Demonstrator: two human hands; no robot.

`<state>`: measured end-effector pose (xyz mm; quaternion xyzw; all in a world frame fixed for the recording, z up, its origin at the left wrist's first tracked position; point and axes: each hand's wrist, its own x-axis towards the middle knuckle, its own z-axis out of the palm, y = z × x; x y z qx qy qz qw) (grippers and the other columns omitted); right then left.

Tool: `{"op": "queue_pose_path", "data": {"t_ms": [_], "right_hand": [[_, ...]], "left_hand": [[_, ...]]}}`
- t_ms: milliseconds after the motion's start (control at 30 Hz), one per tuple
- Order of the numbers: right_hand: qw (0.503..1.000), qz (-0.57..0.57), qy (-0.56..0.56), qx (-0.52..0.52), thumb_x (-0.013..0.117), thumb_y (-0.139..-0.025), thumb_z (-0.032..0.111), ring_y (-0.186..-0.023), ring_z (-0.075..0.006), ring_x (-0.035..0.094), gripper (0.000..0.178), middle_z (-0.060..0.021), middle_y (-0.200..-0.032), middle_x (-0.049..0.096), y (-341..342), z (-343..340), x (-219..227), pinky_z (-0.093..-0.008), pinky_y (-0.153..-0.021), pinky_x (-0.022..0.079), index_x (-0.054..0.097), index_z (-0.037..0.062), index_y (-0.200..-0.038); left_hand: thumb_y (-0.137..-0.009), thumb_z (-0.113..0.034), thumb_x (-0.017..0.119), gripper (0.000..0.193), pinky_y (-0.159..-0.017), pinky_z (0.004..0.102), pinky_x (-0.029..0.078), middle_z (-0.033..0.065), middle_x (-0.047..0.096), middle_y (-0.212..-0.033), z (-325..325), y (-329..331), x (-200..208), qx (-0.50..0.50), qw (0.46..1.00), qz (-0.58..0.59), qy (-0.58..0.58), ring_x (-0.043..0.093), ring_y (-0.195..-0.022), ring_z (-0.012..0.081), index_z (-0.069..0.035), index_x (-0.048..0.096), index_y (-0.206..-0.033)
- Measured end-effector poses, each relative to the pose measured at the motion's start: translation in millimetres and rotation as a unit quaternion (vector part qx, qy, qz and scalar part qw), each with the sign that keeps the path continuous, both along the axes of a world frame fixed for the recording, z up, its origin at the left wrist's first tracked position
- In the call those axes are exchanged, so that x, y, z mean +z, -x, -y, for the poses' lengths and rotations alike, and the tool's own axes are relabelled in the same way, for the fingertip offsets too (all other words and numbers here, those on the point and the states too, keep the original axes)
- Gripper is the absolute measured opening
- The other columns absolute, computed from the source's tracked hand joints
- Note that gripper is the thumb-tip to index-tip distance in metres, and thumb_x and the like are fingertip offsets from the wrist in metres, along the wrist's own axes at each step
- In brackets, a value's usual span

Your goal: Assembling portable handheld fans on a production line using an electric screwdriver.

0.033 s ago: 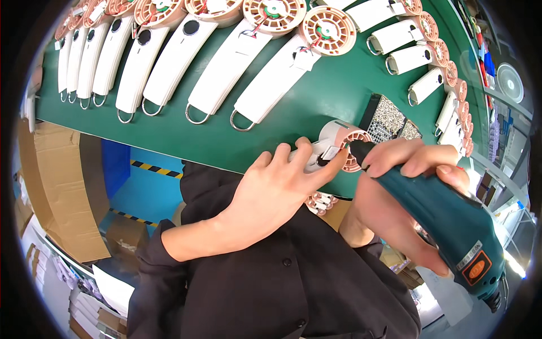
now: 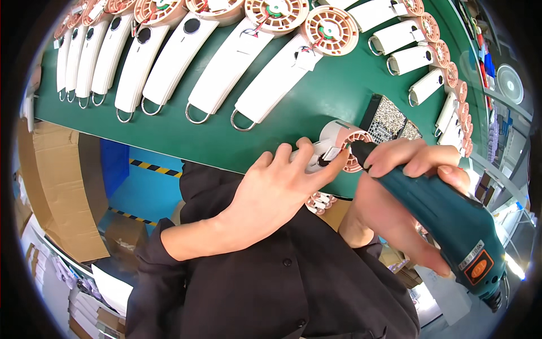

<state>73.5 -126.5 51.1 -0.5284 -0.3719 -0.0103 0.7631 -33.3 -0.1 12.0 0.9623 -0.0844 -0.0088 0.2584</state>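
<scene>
**Fan Unit Under Left Hand, Driver at Slotted Head**

The fan unit (image 2: 335, 133), with a white handle and a pink round head, lies on the near-left side of the screw tray (image 2: 370, 113). The left hand (image 2: 276, 186) holds the handle: its fingers bend over the white shell, and the rightmost digit reaches to the edge of the slotted face. The handle lies beneath these fingers; the head projects beyond them, toward the tray. The undersides of the fingers are hidden.

The right hand (image 2: 387, 209) is on the near side of the tray, its fingers closed around the dark green electric screwdriver (image 2: 446, 212). The black nose points at the slotted face; bit contact cannot be determined.

The tray contains small metal screws (image 2: 388, 113). Left of and beyond the tray, a row of similar units (image 2: 276, 85) stands on the green table (image 2: 169, 130). A second row (image 2: 409, 59) extends beyond the tray and to its right.
</scene>
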Motion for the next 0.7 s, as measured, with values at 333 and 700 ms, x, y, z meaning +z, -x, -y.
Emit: {"op": "queue_pose_path", "data": {"t_ms": [333, 700], "right_hand": [[0.997, -0.015, 0.008, -0.08, 0.043, -0.072, 0.085, -0.05, -0.0251, 0.049, 0.1, -0.0142, -0.086, 0.044, 8, -5, 6, -0.0372, -0.042, 0.042, 0.048, -0.0027, -0.118], [0.995, -0.002, 0.018, -0.1, 0.047, -0.075, 0.078, -0.052, -0.0216, 0.05, 0.093, -0.0107, -0.088, 0.045, 17, 11, 30, -0.0334, -0.042, 0.039, 0.05, -0.004, -0.118]], "left_hand": [[-0.075, -0.011, 0.06, 0.061, -0.054, 0.0257, 0.048, 0.0115, 0.053, -0.104, -6, -2, -5, -0.036, 0.999, 0.015, -0.012, 0.051, -0.069, 0.0175, -0.025, 0.051, -0.133], [-0.072, -0.004, 0.061, 0.071, -0.062, 0.0284, 0.048, 0.0136, 0.052, -0.106, -5, -4, 1, -0.039, 0.999, -0.006, 0.003, 0.05, -0.076, 0.0207, -0.022, 0.046, -0.139]]}}
